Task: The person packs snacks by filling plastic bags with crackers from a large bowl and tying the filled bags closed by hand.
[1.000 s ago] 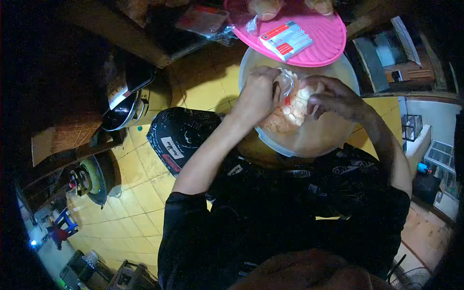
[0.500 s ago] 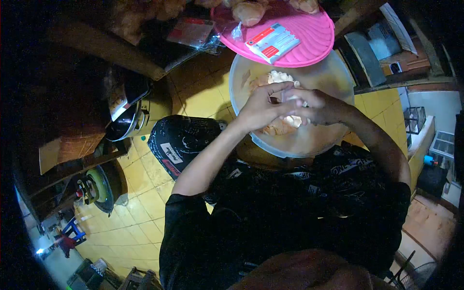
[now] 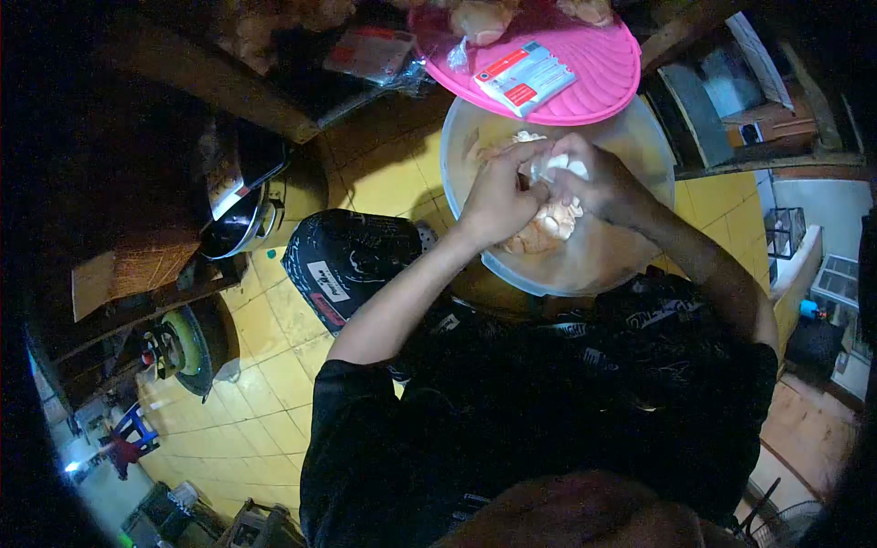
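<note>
Both hands meet over a wide translucent tub (image 3: 649,137) that stands between the knees. My left hand (image 3: 507,194) is closed round a small clear plastic wrapper (image 3: 537,169). Beside it, my right hand (image 3: 598,183) has its fingers curled round white pieces (image 3: 568,165). More white pieces (image 3: 555,219) lie in the tub below, on top of a brownish powdery heap (image 3: 525,239). The palms and some fingertips are hidden.
Above the tub's far rim is a pink ribbed tray (image 3: 598,78) with a red and white packet (image 3: 525,80) and round pale lumps (image 3: 482,20). A metal pot (image 3: 233,228) stands at the left, near a cardboard box (image 3: 137,274).
The hands came together over the tub, then shifted slightly apart, with the white pieces now showing between the right fingers. The view has shifted a little.
</note>
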Tool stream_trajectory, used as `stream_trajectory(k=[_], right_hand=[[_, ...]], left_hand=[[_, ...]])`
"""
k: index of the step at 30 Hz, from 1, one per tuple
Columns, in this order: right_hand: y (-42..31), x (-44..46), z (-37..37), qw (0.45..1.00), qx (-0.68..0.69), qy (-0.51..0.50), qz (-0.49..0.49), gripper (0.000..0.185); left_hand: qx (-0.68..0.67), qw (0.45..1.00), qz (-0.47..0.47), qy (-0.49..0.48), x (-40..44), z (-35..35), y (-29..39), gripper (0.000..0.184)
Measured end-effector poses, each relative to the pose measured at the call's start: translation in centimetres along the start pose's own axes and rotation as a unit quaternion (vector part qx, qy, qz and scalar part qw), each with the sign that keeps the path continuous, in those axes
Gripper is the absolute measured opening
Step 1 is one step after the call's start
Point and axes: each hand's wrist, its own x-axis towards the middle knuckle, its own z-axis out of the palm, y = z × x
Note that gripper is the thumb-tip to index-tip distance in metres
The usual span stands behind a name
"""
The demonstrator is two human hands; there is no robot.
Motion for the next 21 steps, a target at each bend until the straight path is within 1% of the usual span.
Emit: stream_trajectory(k=[1,2,3,4,5,7,8,9,10,11,12,13,14,15,16,17,18,19,20,21], right_hand=[[-0.7,0.2,-0.5,1.0,0.003,0.0,0.003,0.028],[-2.0,0.5,-1.4,0.996,0.033,-0.037,0.074,0.032],[-2.5,0.7,-1.8,0.985,0.063,-0.076,0.144,0.039],[-2.1,0.8,-1.5,0.977,0.093,-0.046,0.185,0.048],[-1.8,0.7,-1.0,0.976,0.099,-0.049,0.189,0.048],[-1.2,0.8,-0.5,0.954,0.218,-0.007,0.204,0.053],[0.4,1.4,-0.6,0.954,0.241,-0.074,0.162,0.053],[1.3,1.5,-0.2,0.953,0.243,-0.075,0.163,0.053],[1.1,1.6,0.4,0.921,0.338,-0.058,0.184,0.048],[1.0,1.8,0.8,0.879,0.43,-0.04,0.204,0.044],[1.3,1.9,0.6,0.878,0.431,-0.041,0.204,0.044],[1.5,2.2,0.2,0.889,0.402,-0.115,0.187,0.038],[1.6,2.3,0.0,0.894,0.369,-0.19,0.17,0.034],[1.7,2.2,0.2,0.893,0.37,-0.191,0.17,0.034],[0.5,1.8,0.6,0.911,0.354,-0.156,0.144,0.029],[-0.3,1.5,0.9,0.927,0.336,-0.119,0.118,0.024],[0.1,1.7,0.7,0.926,0.337,-0.119,0.119,0.024],[0.6,2.1,0.4,0.969,0.172,-0.129,0.126,0.021],[1.0,2.3,0.3,0.982,0.0,-0.137,0.127,0.02],[1.3,2.3,0.4,0.982,0.001,-0.139,0.128,0.02]], left_hand=[[0.0,1.0,-0.004,-0.003,-0.2,0.1,0.1,0.049],[0.028,0.998,0.064,0.009,-0.3,0.2,0.4,0.048],[0.056,0.99,0.13,0.021,-0.5,0.3,0.6,0.048],[0.056,0.991,0.124,0.019,-0.5,0.4,0.9,0.048],[0.039,0.992,0.114,0.028,-0.6,0.6,1.2,0.048],[0.023,0.994,0.102,0.038,-0.5,0.6,1.2,0.048],[0.065,0.991,0.112,0.043,-0.3,0.5,1.0,0.046],[0.108,0.985,0.124,0.048,-0.2,0.3,0.9,0.044],[0.109,0.985,0.122,0.048,0.0,0.2,0.5,0.044],[0.13,0.987,0.075,0.059,0.1,0.1,-0.1,0.043],[0.151,0.986,0.029,0.069,0.2,0.0,-0.6,0.041],[0.152,0.986,0.026,0.069,0.4,-0.2,-1.1,0.041],[0.134,0.987,0.045,0.074,0.6,-0.5,-1.5,0.038],[0.116,0.988,0.065,0.079,0.6,-0.6,-1.8,0.035],[0.116,0.988,0.063,0.079,0.5,-0.8,-1.3,0.035],[0.113,0.991,0.039,0.065,0.3,-0.9,-0.4,0.033],[0.108,0.993,0.015,0.051,0.2,-0.9,0.0,0.031],[0.108,0.993,0.014,0.049,0.2,-0.7,0.0,0.031],[0.034,0.998,-0.044,0.021,0.2,-0.6,-0.1,0.029],[-0.04,0.994,-0.103,-0.006,0.2,-0.5,-0.1,0.027]])
